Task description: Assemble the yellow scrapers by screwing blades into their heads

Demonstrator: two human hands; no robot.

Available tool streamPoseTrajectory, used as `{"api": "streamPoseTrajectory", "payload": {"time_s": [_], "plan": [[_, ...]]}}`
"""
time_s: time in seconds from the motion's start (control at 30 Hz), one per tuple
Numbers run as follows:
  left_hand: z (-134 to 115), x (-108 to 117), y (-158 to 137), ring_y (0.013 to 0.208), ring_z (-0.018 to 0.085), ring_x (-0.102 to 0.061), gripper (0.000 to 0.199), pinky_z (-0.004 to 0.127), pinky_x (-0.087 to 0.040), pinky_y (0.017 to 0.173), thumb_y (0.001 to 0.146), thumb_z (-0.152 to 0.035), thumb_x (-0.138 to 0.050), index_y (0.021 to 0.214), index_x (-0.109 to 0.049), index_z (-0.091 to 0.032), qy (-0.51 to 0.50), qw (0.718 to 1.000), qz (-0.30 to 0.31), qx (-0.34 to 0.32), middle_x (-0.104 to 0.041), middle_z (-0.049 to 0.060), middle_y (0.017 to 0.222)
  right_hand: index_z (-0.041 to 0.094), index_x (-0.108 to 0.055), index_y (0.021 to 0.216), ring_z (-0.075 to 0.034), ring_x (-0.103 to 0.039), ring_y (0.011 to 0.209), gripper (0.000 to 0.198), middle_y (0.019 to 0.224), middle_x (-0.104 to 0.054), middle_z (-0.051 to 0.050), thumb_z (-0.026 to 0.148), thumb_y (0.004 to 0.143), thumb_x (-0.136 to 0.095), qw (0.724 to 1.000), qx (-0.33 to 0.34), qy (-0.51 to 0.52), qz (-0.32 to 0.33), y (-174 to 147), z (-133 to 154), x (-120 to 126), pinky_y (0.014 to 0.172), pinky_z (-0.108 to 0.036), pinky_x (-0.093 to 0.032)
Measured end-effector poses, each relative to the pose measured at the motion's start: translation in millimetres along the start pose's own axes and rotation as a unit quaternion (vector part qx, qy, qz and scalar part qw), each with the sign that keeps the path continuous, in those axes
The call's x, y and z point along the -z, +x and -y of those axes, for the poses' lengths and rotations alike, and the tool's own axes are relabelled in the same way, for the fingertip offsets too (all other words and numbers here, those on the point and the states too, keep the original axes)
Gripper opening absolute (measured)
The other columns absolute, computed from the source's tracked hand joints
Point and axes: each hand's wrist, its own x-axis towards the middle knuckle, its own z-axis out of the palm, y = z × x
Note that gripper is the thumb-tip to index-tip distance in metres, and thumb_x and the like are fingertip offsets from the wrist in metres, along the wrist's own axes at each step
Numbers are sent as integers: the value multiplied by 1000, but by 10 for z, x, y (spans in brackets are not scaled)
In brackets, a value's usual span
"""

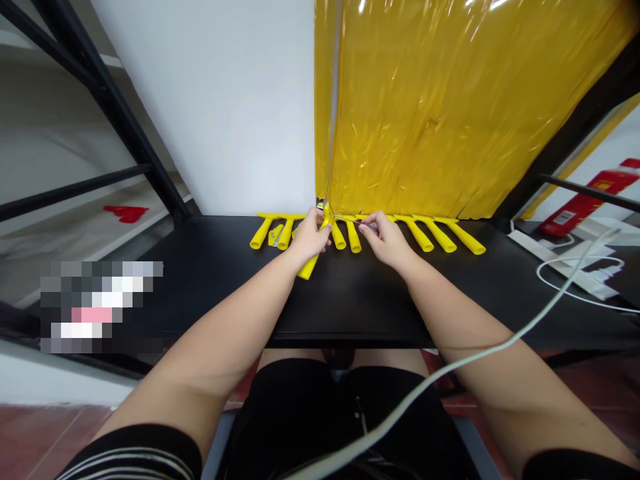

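My left hand [311, 235] is closed around a yellow T-shaped plastic handle [309, 268], tilted, with its hollow grip end pointing toward me. From the right, my right hand [384, 239] pinches a small screwdriver [350, 220]. Its thin shaft points left and reaches the head of the held piece; the exact contact point is too small to make out. Similar yellow handles lie in a row along the back of the black table: one [261, 233] at the left end, one [354, 237] between my hands, and one [467, 238] at the right end.
A yellow plastic sheet [450, 100] and a white panel [225, 100] rise behind the black table [350, 300]. A pale cable [480, 363] crosses over my right forearm. At right stand a red bottle [583, 200] and white items; a red object [126, 213] lies on the left shelf.
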Motion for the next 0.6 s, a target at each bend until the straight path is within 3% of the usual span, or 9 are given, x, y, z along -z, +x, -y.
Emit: {"api": "streamPoseTrajectory", "payload": {"time_s": [0.1, 0.2, 0.47, 0.6], "plan": [[10, 26, -25, 56, 7, -64, 18, 21, -49, 52, 98, -26, -55, 113, -45, -25, 44, 997, 4, -56, -66, 8, 130, 22, -59, 86, -19, -50, 64, 39, 69, -58, -2, 58, 96, -52, 999, -43, -19, -27, 44, -18, 5, 65, -32, -38], [-4, 51, -53, 59, 8, -64, 18, 24, -52, 59, 97, -28, -56, 113, -47, -25, 72, 993, 17, -96, -66, 7, 130, 22, -58, 75, -20, -52, 65, 50, 65, -56, -2, 62, 99, -42, 998, -51, -9, 21, 77, -66, 58, 65, -33, -38], [-121, 216, -45, 63, 9, -65, 23, 22, -49, 57, 97, -30, -55, 117, -46, -25, 73, 989, -11, -125, -65, 8, 128, 23, -56, 84, -19, -52, 66, 40, 72, -58, -1, 57, 101, -46, 997, 37, 2, 69, -27, 100, -54, 66, -32, -38], [-170, 310, -67, 72, 11, -66, 23, 22, -48, 62, 96, -32, -58, 116, -52, -24, 104, 980, -13, -168, -67, 9, 126, 24, -43, 68, -17, -45, 59, 56, 61, -46, 0, 70, 101, -36, 993, -16, 81, 85, -15, 97, -101, 59, -31, -37]]}}
